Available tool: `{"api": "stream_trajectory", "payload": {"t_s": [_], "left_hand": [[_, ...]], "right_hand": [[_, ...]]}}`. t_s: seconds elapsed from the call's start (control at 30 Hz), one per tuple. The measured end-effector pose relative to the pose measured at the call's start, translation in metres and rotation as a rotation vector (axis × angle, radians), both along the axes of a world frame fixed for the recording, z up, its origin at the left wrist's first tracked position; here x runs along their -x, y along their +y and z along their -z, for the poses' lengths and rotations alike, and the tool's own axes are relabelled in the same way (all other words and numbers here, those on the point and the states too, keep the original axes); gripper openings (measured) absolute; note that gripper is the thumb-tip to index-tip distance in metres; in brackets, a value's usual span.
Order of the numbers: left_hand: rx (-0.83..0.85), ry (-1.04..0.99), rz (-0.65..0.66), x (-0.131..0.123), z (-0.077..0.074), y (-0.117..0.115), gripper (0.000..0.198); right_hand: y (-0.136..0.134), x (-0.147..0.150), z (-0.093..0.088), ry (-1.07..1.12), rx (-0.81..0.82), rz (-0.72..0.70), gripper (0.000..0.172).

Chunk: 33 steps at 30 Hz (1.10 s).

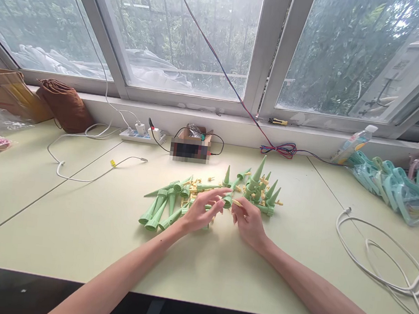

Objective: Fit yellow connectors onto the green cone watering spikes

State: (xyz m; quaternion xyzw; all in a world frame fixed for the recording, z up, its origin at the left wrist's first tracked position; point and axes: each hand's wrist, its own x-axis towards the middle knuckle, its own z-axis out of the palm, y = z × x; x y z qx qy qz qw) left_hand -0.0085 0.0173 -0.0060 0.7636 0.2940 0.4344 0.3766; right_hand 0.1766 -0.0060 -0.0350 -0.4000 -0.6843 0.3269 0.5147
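Observation:
Between the thumb and fingers of my left hand [205,208] is a green plastic watering spike [227,200], its wide end towards me. My right hand [249,222] is closed in a pinch on a small yellow valve piece [237,203], close beside that spike's wide end. More green spikes lie in a heap [154,216] to the left, partly covered by my left hand. On the right stands a group of upright green spikes [255,180], with yellow valve pieces [264,180] among them.
A power strip [142,138] and a small open box [196,134] sit by the window. White cables [381,277] curl on the right; another white cable [89,180] crosses the left. Teal plastic clips [402,189] and a bottle [355,143] stand at the back right.

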Motion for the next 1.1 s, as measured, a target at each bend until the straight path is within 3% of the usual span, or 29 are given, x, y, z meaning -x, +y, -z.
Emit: {"api": "stream_trajectory", "payload": {"t_s": [0.17,0.27,0.63,1.1], "left_hand": [[0.081,-0.026,-0.139,0.000,-0.002,0.002,0.035],[0.057,0.025,-0.170,0.000,-0.004,0.004,0.044],[0.088,0.114,-0.057,0.002,-0.010,0.003,0.039],[0.076,0.032,0.046,0.004,-0.005,0.007,0.031]], "right_hand": [[0.000,0.001,0.002,-0.027,-0.009,0.004,0.029],[0.000,0.001,0.001,-0.073,-0.037,0.009,0.027],[0.001,0.000,0.002,-0.071,-0.034,0.010,0.025],[0.001,-0.001,0.000,-0.042,-0.010,0.022,0.023]]}}
